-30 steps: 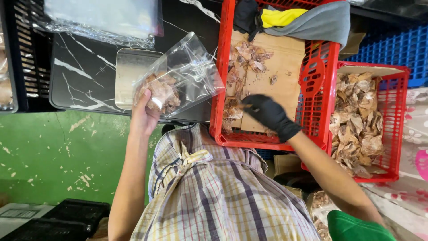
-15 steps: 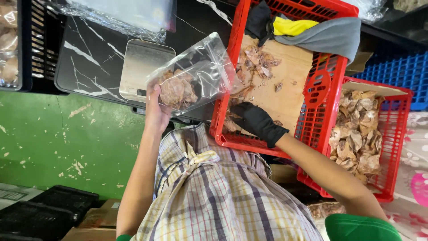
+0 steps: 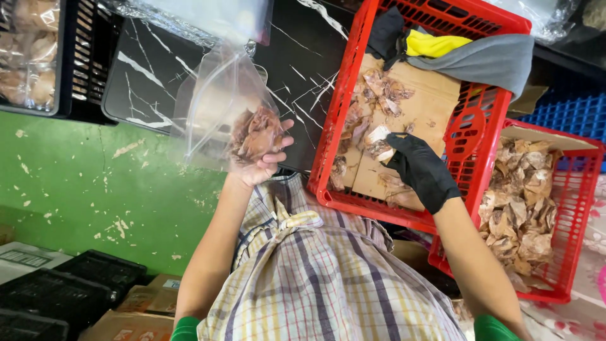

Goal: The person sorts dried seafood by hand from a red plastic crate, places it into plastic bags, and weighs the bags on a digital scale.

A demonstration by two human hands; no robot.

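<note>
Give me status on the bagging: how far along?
Done: the clear bag already holds a clump of dried pieces, cupped by the bare left hand. In hand: the gloved right hand picks up one piece in the red basket. Left: more pieces on the cardboard liner, and the second red basket looks full.

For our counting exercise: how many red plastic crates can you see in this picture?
2. One red plastic crate, lined with cardboard, lies under the black-gloved right hand; a second red plastic crate sits beside it, full of brown dried pieces. Others may be out of view.
</note>
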